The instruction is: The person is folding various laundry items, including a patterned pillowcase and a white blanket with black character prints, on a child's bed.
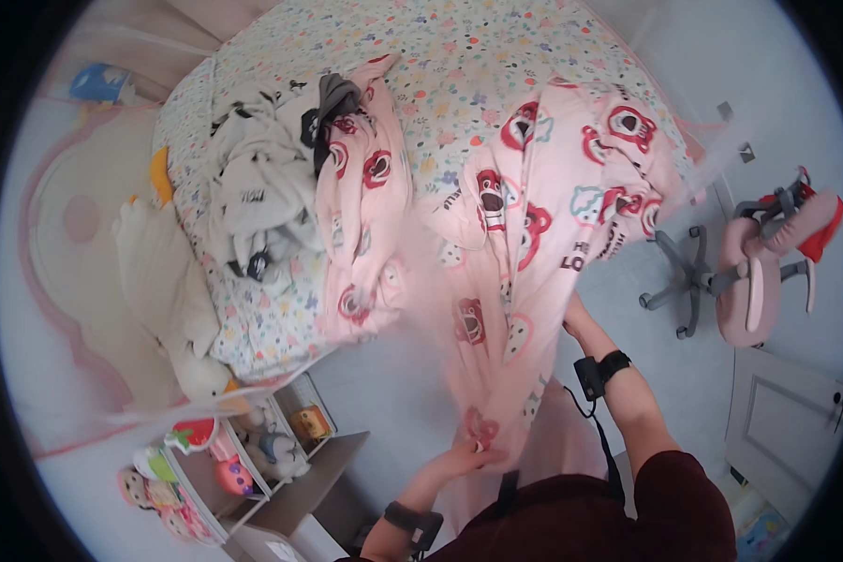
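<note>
My left hand point(466, 459) pinches the pink cloth point(554, 229) at lower centre, I can't tell whether my right hand point(574, 317) grips behind it, and its bulk on the bed point(450, 66), upper right, could drag it loose.

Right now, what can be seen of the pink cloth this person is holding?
The pink cloth looks soft, printed with red cartoon bears, dark lettering and teal-outlined figures. It is creased and bunched, its far part over the flowered bed, while a long fold hangs toward the person, pinched by the left fingers. The right hand is mostly hidden at its edge, its grip unclear.
</note>
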